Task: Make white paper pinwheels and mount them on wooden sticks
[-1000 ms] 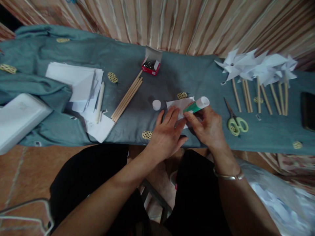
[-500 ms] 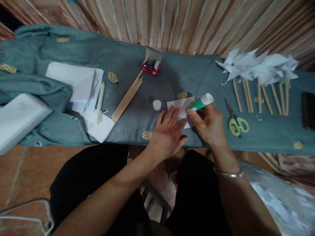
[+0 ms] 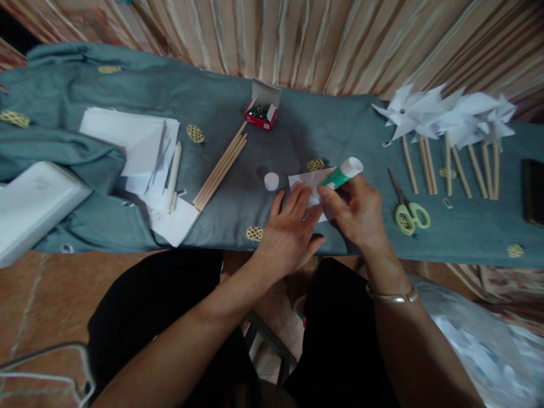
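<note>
My left hand (image 3: 287,232) lies with its fingers spread over a small white sheet of paper (image 3: 300,180), pressing it against the cloth. In my right hand (image 3: 361,209) is a green and white glue stick (image 3: 342,173), tilted, its lower end down at the paper. The tip of the glue stick is hidden behind my right fingers. A round white cap (image 3: 271,181) stands just left of the paper. To the right of my right hand lie scissors (image 3: 408,212) with light green handles.
White paper pinwheels (image 3: 450,116) on wooden sticks lie at the right. An open red box (image 3: 259,116) of small metal pieces sits at the back. Several wooden sticks (image 3: 221,170), a white pencil-like rod (image 3: 174,175) and stacked paper (image 3: 123,136) are on the left.
My right hand has shifted slightly left with the glue stick, across the paper. My left hand stays where it was.
</note>
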### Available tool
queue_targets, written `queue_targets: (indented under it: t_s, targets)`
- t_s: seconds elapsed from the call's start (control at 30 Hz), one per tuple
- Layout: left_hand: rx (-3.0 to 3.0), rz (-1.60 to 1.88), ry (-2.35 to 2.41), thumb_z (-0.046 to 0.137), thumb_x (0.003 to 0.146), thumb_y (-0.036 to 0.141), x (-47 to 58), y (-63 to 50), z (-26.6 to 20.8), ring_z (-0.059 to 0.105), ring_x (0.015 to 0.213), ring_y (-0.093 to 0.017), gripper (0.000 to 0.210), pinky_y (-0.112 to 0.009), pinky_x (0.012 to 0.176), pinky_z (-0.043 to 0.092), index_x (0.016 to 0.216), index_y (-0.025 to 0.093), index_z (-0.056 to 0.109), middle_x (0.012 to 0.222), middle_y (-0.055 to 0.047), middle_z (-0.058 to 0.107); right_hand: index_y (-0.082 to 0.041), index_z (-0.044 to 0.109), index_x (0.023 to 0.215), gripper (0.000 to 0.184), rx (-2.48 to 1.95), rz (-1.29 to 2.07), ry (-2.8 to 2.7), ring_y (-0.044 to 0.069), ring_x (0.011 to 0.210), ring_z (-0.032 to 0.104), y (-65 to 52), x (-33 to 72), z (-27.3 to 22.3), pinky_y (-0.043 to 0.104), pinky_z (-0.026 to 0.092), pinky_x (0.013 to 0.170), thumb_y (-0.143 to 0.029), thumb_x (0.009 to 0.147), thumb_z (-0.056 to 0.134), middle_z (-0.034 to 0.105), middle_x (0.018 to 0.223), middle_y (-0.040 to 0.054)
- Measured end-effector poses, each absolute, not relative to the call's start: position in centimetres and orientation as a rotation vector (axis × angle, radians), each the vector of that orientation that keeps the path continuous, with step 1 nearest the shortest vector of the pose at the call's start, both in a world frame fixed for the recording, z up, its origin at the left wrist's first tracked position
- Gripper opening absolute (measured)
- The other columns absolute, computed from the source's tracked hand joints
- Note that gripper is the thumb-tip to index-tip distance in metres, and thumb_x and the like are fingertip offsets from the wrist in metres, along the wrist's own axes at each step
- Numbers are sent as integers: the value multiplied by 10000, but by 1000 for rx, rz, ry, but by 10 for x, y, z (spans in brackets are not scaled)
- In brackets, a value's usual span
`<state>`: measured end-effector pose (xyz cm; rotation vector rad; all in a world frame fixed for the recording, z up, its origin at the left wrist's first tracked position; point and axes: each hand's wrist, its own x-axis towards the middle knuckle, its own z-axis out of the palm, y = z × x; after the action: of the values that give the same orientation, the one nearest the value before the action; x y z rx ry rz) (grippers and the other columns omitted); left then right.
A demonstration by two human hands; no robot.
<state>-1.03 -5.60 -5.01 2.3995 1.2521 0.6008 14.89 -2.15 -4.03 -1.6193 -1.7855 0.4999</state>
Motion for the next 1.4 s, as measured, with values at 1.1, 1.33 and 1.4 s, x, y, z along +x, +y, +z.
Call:
queue_targets:
  t_s: [1.1,1.33,1.4]
  targets:
    - [2427,917,1217,503,909,403,-41,-40,-36,370,1361,-285,481,-511,1114,269,1323,161,469,1409,-172,476,-241,621,800,268,-1128,1252,-700,177,896,701,-15,185,-38,349,589,842,-495,759,694,724,848,0]
    - [2269,868,1559,571,841,261,-71,-8,-42,461,1259,-295,463,-503,1060,364,1290,157,520,1345,-150,516,-235,626,839,308,-1131,1239,-743,162,874,687,-18,189,-38,305,583,765,-537,782,646,718,887,19]
    - [2260,799,1562,574,831,231,-71,-4,-46,488,1230,-293,438,-497,1048,383,1261,149,553,1307,-149,546,-236,642,840,302,-1132,1232,-742,133,776,678,-18,189,-39,270,576,712,-530,774,661,714,854,2]
